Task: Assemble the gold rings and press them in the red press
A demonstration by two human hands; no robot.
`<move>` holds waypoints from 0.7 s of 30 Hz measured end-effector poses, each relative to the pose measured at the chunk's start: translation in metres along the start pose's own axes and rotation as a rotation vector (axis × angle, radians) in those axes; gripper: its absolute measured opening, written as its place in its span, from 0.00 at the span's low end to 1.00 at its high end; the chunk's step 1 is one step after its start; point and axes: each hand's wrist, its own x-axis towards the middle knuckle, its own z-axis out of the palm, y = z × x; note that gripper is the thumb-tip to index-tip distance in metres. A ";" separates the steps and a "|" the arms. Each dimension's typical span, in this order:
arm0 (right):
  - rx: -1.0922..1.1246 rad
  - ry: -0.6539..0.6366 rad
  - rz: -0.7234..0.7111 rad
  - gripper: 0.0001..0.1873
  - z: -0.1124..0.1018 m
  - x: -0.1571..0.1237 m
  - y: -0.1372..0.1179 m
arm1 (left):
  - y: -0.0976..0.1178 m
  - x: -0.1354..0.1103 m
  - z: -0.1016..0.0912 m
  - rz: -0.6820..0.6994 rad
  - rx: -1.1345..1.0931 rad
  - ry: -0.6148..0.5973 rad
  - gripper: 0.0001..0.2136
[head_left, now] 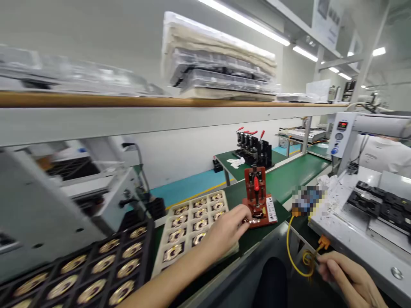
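Note:
My left hand (226, 229) reaches over the beige tray to the base of a red clamp fixture (256, 188) with a red-handled toggle lever. Its fingers are bent together on a small shiny metallic part (253, 220) at the fixture's base, which they partly hide. Round gold-coloured parts (173, 252) sit in the compartments of the beige tray (157, 263). At the lower right, my right hand (349, 273) is closed in a pinch beside a coiled yellow cable (290, 244) and its orange plug (324, 242). Something thin shows at those fingertips, too small to name.
A black tray (149, 244) of similar gold parts lies at lower left. To the right stands a white machine (353, 233) with black fixtures on it. Several black toggle clamps (253, 147) stand farther back. A shelf (128, 119) with stacked trays crosses above. Beyond the machine, a person's white sleeve (398, 160) shows.

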 end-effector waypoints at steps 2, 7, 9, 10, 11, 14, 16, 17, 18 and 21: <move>0.051 -0.050 0.004 0.21 0.006 0.012 -0.024 | 0.034 0.018 0.006 0.299 -0.093 0.072 0.08; 0.274 -0.054 -0.046 0.29 0.006 0.034 -0.061 | 0.101 0.057 0.029 0.702 -0.156 0.178 0.09; 0.267 -0.047 -0.016 0.25 -0.004 0.034 -0.063 | 0.117 0.070 0.036 0.762 -0.175 0.167 0.11; 0.252 -0.028 -0.001 0.22 -0.010 0.032 -0.063 | 0.123 0.076 0.039 0.783 -0.186 0.159 0.12; 0.234 -0.004 0.014 0.20 -0.016 0.030 -0.062 | 0.130 0.081 0.042 0.807 -0.193 0.150 0.13; 0.189 0.070 0.046 0.20 -0.035 0.020 -0.058 | 0.148 0.098 0.055 0.904 -0.189 0.124 0.14; 0.163 0.116 0.066 0.19 -0.047 0.013 -0.053 | 0.161 0.108 0.067 0.969 -0.195 0.109 0.14; 0.148 0.145 0.077 0.18 -0.054 0.009 -0.050 | 0.168 0.113 0.073 0.984 -0.211 0.101 0.13; 0.129 0.180 0.086 0.18 -0.062 0.004 -0.047 | 0.174 0.119 0.079 0.979 -0.240 0.087 0.11; 0.006 0.358 0.111 0.19 -0.094 -0.016 -0.033 | 0.191 0.141 0.093 0.897 -0.374 0.006 0.21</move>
